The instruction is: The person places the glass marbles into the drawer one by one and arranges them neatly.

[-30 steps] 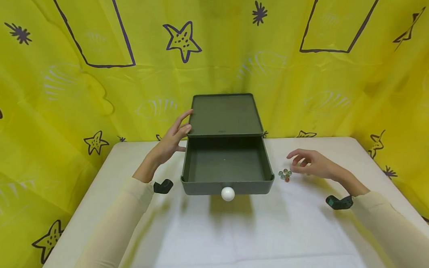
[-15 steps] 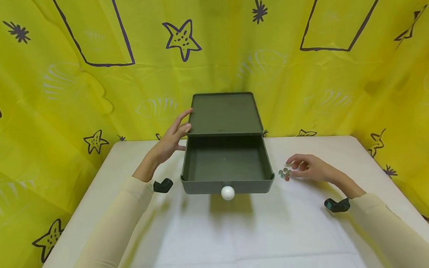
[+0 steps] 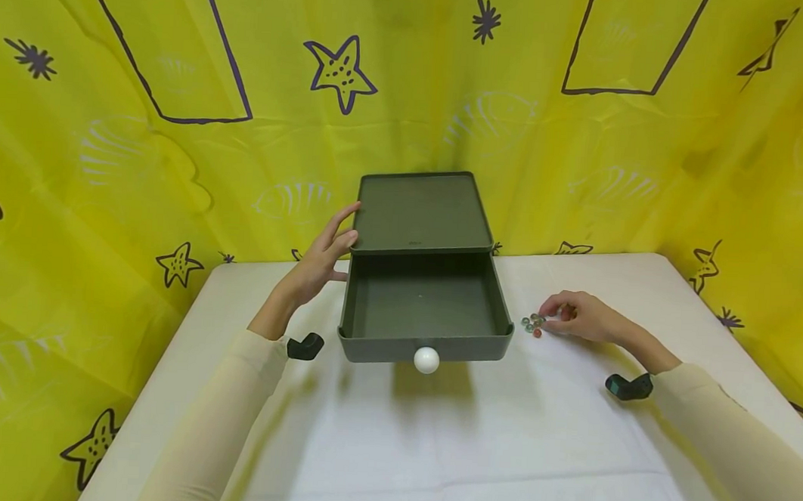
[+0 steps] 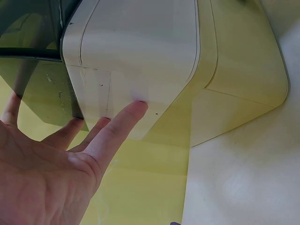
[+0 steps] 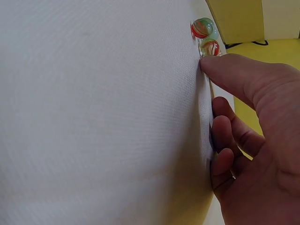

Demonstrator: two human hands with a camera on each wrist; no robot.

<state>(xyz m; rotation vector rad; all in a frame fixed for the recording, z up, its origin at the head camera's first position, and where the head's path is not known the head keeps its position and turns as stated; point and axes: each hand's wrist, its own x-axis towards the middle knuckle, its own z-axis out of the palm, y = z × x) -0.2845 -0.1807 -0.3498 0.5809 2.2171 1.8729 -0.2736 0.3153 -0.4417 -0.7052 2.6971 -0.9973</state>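
A dark green box [image 3: 422, 214] with its drawer [image 3: 420, 308] pulled out stands mid-table; a round white knob [image 3: 426, 360] is on the drawer front. My left hand [image 3: 312, 272] rests along the box's left side. In the left wrist view its straight fingers [image 4: 117, 126] touch the side wall. Right of the drawer lie several glass marbles [image 3: 530, 328], one reddish. My right hand [image 3: 585, 318] is down beside them, thumb and forefinger apart at the cluster's right edge. In the right wrist view the thumb [image 5: 229, 70] is next to a marble [image 5: 209, 47]; the forefinger is hidden.
White cloth covers the table [image 3: 363, 460]. Behind and at both sides hangs a yellow curtain [image 3: 410, 92] with dark drawings, close to the back of the box. Each wrist wears a dark camera mount [image 3: 629, 386].
My right hand has come down to the marbles, and its thumb and forefinger have moved in at their right edge. The left hand and the box stay in place.
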